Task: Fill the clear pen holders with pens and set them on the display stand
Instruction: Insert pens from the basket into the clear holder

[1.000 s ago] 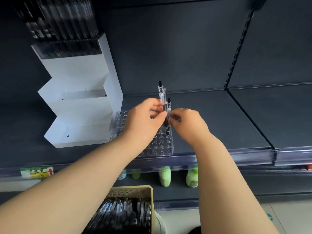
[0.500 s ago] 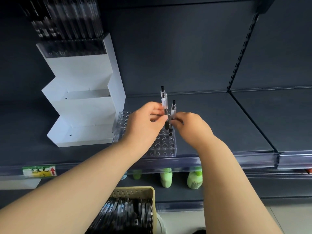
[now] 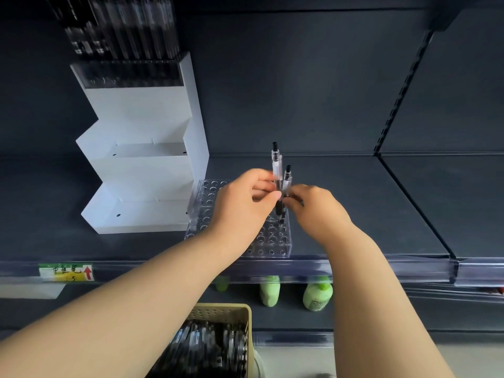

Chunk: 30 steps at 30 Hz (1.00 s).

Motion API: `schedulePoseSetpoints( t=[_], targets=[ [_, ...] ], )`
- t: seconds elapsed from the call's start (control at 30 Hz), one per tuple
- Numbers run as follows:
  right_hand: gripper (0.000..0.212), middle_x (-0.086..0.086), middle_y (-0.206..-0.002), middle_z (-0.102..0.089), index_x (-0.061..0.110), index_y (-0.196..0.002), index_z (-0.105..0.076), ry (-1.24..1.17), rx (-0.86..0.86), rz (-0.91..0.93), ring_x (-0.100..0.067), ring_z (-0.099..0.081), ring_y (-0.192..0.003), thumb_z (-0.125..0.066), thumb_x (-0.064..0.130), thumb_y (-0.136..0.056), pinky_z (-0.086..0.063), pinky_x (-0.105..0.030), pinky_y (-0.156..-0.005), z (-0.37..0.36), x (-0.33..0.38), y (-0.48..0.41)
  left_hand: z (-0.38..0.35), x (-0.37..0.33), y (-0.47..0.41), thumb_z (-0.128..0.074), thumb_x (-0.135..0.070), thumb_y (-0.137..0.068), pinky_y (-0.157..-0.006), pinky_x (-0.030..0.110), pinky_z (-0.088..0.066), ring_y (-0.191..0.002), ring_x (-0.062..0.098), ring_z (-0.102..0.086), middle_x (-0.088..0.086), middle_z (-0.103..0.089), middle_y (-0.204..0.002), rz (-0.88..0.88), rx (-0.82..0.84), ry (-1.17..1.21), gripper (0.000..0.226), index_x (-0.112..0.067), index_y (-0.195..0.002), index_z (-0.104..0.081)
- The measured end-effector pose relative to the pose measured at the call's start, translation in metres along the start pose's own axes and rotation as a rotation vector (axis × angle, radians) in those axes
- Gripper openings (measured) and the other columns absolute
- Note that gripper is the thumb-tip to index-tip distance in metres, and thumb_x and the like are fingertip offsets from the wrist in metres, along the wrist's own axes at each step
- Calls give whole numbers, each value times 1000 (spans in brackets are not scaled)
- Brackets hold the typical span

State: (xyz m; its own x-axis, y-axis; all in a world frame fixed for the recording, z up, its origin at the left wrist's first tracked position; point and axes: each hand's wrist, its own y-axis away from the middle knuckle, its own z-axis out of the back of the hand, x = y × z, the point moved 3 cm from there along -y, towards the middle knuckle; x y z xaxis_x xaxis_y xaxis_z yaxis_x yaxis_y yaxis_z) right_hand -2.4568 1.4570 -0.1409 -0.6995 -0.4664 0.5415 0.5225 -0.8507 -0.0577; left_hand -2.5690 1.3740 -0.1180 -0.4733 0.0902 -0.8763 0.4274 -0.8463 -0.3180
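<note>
One at a time, lower pens (image 3: pixel 277 166), pinched upright by left hand (image 3: pixel 240 204) and right hand (image 3: pixel 317 210) mid-frame, straight into clear holder (image 3: pixel 274 242) holes; afterwards lift onto display stand (image 3: pixel 141 170), centre left.

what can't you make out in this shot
Head view only.
Clear pen holder: middle holes covered by the left hand.
Tall pen: midsection behind the left hand's thumb.
Short pen: lower barrel hidden by the right hand.
Pens in the basket: blurred, cut off by the bottom edge.
Shelf label: writing too small.
</note>
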Motion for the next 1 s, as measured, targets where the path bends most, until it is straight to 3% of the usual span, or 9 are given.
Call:
schedulePoseSetpoints(
  t=[0.17,0.3,0.43,0.73,1.0],
  targets=[
    [36,0,-109,-61,26,-128,-53,13,-37,-17,-21,-57,-98,-55,21,-92,-49,-31,-78,11,-1,2,-4,0,0,-70,-7,-80,-75,13,-51,-75,-2,-64,-17,-65,-79,3,30,17,34,-38,-79,-56],
    [36,-2,-113,-61,27,-125,-56,38,-49,-43,-23,-57,-100,-52,17,-91,-51,-38,-82,15,-7,6,-10,3,-1,-69,-8,-80,-73,12,-51,-74,-3,-64,-16,-66,-80,25,72,-12,33,-38,-78,-57],
    [34,-2,-115,-61,28,-122,-59,41,-34,-55,-23,-58,-101,-50,16,-91,-51,-37,-83,14,-10,8,-15,7,-1,-70,-9,-80,-65,0,-44,-67,-10,-59,-20,-62,-75,57,109,-87,24,-31,-84,-60],
    [33,-1,-116,-63,26,-120,-61,35,-37,-66,-23,-59,-100,-48,15,-92,-52,-37,-84,14,-13,9,-21,20,-1,-69,-14,-81,-62,-1,-40,-67,-6,-56,-17,-60,-74,125,169,-266,13,-21,-91,-64],
    [33,-1,-114,-63,26,-118,-61,33,-5,-89,-24,-59,-99,-48,14,-91,-52,-38,-85,14,-13,10,-22,14,2,-68,-13,-82,-69,13,-44,-72,7,-58,-12,-61,-77,79,171,-361,11,-16,-93,-63]
  ],
)
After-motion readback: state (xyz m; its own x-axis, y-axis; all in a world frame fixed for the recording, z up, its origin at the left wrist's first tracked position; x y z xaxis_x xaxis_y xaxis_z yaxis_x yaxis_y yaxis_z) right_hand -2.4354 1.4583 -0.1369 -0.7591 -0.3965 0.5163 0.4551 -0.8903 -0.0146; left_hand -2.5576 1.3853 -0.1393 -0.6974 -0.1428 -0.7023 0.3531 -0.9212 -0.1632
